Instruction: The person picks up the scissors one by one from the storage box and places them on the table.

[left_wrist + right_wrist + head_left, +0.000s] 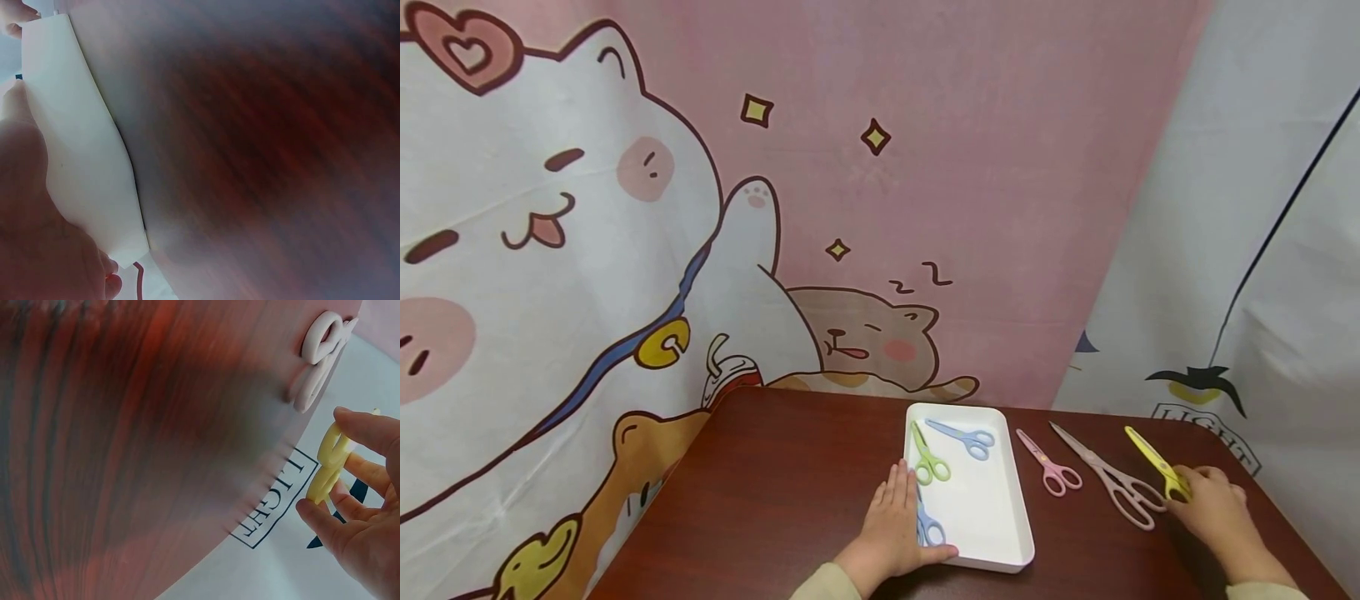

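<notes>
My right hand (1217,512) pinches the handle of the yellow scissors (1152,457), whose blades point away to the left. In the right wrist view, thumb and fingers hold the yellow handle loops (334,453). My left hand (891,529) lies along the left side of a white tray (992,517), fingers straight, thumb over its near rim. Inside the tray are green scissors (929,458), blue scissors (964,437) at the far end, and another blue pair (929,527) partly hidden by the left hand. The left wrist view shows that hand against the tray wall (87,144).
Right of the tray, pink scissors (1048,467) and larger pale pink scissors (1108,475) lie on the dark red-brown table (790,467). The large pair's handles are close to my right hand. Behind the table hangs a printed cloth (1015,208) with cartoon cats.
</notes>
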`<state>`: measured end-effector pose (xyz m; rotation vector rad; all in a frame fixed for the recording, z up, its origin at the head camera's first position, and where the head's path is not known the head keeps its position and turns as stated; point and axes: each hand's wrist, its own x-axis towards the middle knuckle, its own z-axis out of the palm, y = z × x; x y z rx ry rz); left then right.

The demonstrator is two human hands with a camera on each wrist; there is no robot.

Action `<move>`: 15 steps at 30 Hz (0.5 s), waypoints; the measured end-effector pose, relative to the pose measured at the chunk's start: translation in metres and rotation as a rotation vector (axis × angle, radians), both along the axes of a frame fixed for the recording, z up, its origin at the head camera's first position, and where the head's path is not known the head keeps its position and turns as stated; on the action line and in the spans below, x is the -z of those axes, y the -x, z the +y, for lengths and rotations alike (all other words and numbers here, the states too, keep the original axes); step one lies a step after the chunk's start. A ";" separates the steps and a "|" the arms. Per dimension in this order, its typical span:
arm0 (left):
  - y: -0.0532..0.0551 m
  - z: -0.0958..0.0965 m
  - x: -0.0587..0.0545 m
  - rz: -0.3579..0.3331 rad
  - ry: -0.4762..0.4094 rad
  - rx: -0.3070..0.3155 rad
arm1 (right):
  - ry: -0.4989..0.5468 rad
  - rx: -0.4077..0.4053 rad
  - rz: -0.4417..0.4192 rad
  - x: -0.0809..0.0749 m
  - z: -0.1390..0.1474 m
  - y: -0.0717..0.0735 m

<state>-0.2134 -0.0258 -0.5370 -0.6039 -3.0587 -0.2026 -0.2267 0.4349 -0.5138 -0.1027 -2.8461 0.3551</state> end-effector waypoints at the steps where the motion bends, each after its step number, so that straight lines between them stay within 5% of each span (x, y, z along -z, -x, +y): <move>1: 0.000 0.000 0.000 -0.001 0.001 0.001 | -0.001 0.001 -0.005 0.000 0.001 0.000; 15: 0.001 0.000 0.000 0.004 0.009 0.002 | 0.007 0.050 -0.192 0.000 0.015 0.002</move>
